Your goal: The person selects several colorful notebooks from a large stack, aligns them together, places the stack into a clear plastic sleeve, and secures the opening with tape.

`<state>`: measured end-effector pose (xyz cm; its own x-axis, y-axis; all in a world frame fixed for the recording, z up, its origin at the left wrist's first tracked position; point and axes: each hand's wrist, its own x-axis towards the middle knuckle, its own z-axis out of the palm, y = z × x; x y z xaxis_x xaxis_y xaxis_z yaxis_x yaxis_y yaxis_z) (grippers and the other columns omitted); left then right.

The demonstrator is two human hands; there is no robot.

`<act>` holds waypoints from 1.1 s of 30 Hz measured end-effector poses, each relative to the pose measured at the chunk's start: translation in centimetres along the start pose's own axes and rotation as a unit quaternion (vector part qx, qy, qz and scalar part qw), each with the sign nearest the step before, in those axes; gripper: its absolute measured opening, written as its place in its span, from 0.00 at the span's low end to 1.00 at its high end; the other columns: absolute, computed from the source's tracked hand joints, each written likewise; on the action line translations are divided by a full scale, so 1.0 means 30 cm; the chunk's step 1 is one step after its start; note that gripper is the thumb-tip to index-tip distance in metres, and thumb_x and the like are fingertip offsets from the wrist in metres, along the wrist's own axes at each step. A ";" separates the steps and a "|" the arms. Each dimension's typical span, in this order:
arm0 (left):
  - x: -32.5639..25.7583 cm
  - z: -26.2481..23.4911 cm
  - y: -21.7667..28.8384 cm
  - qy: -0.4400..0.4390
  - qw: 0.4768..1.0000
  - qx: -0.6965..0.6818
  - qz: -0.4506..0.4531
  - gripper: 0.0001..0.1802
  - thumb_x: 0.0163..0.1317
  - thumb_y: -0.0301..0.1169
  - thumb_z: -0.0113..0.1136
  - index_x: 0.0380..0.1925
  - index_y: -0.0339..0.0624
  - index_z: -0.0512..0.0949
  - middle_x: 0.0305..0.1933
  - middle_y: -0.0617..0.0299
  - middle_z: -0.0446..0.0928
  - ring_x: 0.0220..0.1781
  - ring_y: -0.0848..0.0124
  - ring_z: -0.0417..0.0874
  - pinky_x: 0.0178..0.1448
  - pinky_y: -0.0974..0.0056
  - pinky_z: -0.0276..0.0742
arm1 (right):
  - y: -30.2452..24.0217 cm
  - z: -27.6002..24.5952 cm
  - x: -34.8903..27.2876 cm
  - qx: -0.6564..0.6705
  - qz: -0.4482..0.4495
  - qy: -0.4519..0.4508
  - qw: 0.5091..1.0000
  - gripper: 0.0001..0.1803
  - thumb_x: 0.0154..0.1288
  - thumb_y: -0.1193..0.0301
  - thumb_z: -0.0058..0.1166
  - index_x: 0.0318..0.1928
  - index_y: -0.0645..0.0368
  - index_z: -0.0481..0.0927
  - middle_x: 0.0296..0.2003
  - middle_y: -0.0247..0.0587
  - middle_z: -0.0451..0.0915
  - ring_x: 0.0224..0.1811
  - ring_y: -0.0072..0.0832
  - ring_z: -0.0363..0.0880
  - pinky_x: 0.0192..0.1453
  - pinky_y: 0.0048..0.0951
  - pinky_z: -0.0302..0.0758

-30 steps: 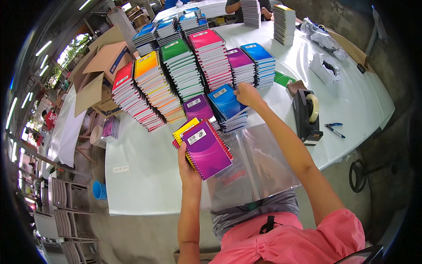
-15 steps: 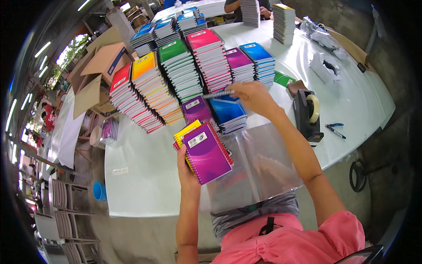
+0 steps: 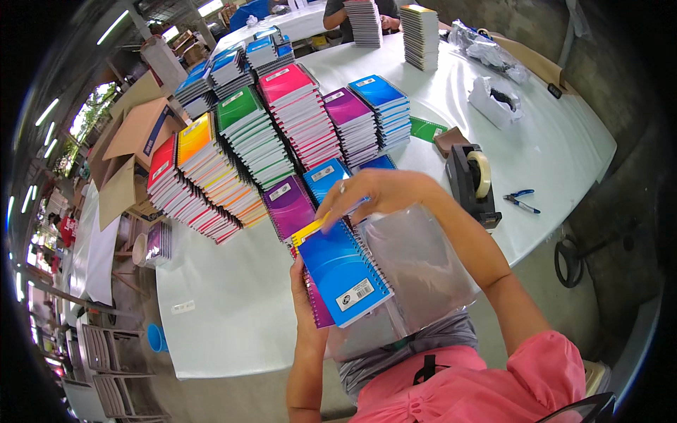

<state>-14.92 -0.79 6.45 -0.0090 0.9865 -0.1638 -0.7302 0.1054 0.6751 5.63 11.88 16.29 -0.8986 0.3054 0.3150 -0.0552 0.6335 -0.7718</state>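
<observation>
My left hand [image 3: 308, 304] grips a small bundle of spiral notebooks by its left side. On top lies a blue notebook [image 3: 344, 271], its label toward me. A purple notebook [image 3: 319, 303] and a yellow notebook [image 3: 308, 230] stick out beneath it. My right hand [image 3: 367, 194] reaches over the far edge of the blue notebook with bent fingers on it; the fingertips are slightly blurred. Just beyond are a low purple stack [image 3: 288, 204] and a low blue stack [image 3: 326, 176]. A clear plastic sheet [image 3: 416, 257] lies under my right forearm.
Tall notebook stacks in red [image 3: 169, 183], yellow [image 3: 197, 141], green [image 3: 243, 113] and pink [image 3: 289, 84] fill the table's left-middle. A tape dispenser [image 3: 465, 183] and pliers [image 3: 522, 201] lie to the right. Cardboard boxes [image 3: 134, 134] stand at left. Another person [image 3: 352, 21] handles a stack at the far side.
My right hand has come toward me from the stacks, bringing a blue notebook, which now covers the purple one in my left hand. The view has shifted slightly to the right.
</observation>
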 end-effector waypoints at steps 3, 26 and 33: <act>-0.007 -0.005 0.002 0.012 0.999 -0.011 -0.046 0.27 0.64 0.49 0.53 0.56 0.42 0.71 0.51 0.57 0.77 0.52 0.66 0.78 0.59 0.61 0.74 | 0.115 -0.086 -0.129 -0.139 0.164 0.094 0.972 0.38 0.49 0.69 0.67 0.63 0.53 0.70 0.61 0.49 0.70 0.64 0.50 0.66 0.67 0.41 0.65; -0.039 -0.039 0.094 0.039 0.997 -0.048 -0.050 0.28 0.66 0.51 0.50 0.58 0.43 0.69 0.55 0.57 0.74 0.54 0.69 0.76 0.60 0.63 0.72 | 0.198 -0.021 -0.168 0.189 0.237 0.611 0.731 0.22 0.59 0.73 0.59 0.52 0.62 0.70 0.43 0.49 0.78 0.38 0.31 0.80 0.40 0.34 0.77; -0.033 0.002 0.063 0.037 0.985 0.129 0.104 0.28 0.64 0.51 0.54 0.56 0.43 0.70 0.53 0.57 0.75 0.53 0.68 0.77 0.58 0.62 0.74 | 0.402 -0.156 -0.056 -0.415 0.209 0.520 0.717 0.23 0.54 0.66 0.65 0.48 0.62 0.76 0.40 0.49 0.79 0.49 0.41 0.76 0.54 0.36 0.70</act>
<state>-16.25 -1.57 7.93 -0.1971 0.9792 -0.0474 -0.5085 -0.0608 0.8589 8.51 22.34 9.06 0.0728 0.6824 0.7273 0.7901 0.4056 -0.4596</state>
